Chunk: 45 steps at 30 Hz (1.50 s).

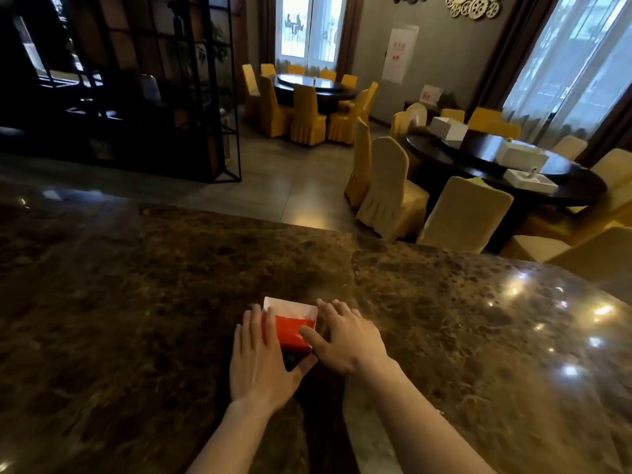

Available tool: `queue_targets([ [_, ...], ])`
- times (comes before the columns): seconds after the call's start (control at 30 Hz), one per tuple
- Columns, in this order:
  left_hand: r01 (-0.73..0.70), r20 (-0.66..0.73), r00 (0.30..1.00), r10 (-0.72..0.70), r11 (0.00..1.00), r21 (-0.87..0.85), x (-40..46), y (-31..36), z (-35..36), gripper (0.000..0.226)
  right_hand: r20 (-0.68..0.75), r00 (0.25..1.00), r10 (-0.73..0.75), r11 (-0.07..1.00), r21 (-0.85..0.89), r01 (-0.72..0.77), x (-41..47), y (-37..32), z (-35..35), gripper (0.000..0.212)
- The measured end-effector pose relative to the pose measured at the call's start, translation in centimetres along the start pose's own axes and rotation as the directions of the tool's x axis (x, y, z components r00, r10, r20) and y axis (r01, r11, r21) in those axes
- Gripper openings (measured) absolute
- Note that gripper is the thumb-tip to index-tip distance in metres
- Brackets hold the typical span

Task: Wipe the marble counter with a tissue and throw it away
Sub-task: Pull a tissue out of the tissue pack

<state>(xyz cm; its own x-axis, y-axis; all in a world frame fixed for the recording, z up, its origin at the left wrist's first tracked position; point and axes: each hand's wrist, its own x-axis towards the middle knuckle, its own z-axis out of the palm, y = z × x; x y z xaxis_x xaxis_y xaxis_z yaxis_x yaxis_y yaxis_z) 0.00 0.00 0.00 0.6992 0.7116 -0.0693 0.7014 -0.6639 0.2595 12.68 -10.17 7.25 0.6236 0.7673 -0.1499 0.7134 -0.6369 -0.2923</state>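
A small red tissue box (291, 331) with a white open flap at its far end sits on the dark brown marble counter (136, 302), near the front middle. My left hand (261, 357) grips the box's left side, thumb curled under its near end. My right hand (345, 336) rests against the box's right side, fingers spread, thumb lying on the red top. No loose tissue is visible.
Beyond the counter's far edge lie a tiled floor, a black metal shelf (219, 97) at the left, and round dark tables (513, 165) ringed by yellow-covered chairs (390, 186). White boxes stand on the right table.
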Motion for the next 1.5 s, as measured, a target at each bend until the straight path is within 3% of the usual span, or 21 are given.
queue_targets([
  [0.13,-0.09,-0.1,0.99,0.096,0.994,0.065,-0.5,0.5,2.2,0.111,-0.064,0.996,-0.06,0.994,0.083,0.065,1.0,-1.0,0.9,0.069],
  [0.4,-0.087,-0.121,0.988,0.098,0.992,0.09,-1.1,0.6,4.2,0.092,-0.176,0.98,-0.095,0.992,0.061,0.108,3.3,-2.3,2.3,0.062],
  [0.7,-0.066,-0.155,0.985,0.075,0.996,0.063,-0.9,0.5,4.6,0.082,-0.287,0.953,-0.095,0.989,0.078,0.122,4.3,-2.8,2.5,0.013],
  [0.9,-0.078,-0.209,0.974,0.083,0.996,0.031,-1.0,0.3,4.9,0.082,-0.353,0.936,-0.012,0.967,0.233,0.101,4.6,-3.3,1.2,0.017],
  [1.27,-0.097,-0.187,0.977,0.106,0.994,0.054,-0.9,0.1,5.2,0.074,-0.608,0.789,0.092,0.9,0.389,0.195,4.0,-2.3,-3.2,0.008],
  [1.4,-0.1,-0.178,0.978,0.108,0.994,0.051,-0.7,0.1,5.1,0.079,-0.599,0.775,0.198,0.809,0.547,0.216,2.8,-0.8,-4.4,0.006],
  [1.5,-0.101,-0.174,0.978,0.11,0.993,0.062,-0.7,0.1,5.0,0.081,-0.592,0.769,0.242,0.8,0.57,0.187,1.3,1.3,-5.0,0.007],
])
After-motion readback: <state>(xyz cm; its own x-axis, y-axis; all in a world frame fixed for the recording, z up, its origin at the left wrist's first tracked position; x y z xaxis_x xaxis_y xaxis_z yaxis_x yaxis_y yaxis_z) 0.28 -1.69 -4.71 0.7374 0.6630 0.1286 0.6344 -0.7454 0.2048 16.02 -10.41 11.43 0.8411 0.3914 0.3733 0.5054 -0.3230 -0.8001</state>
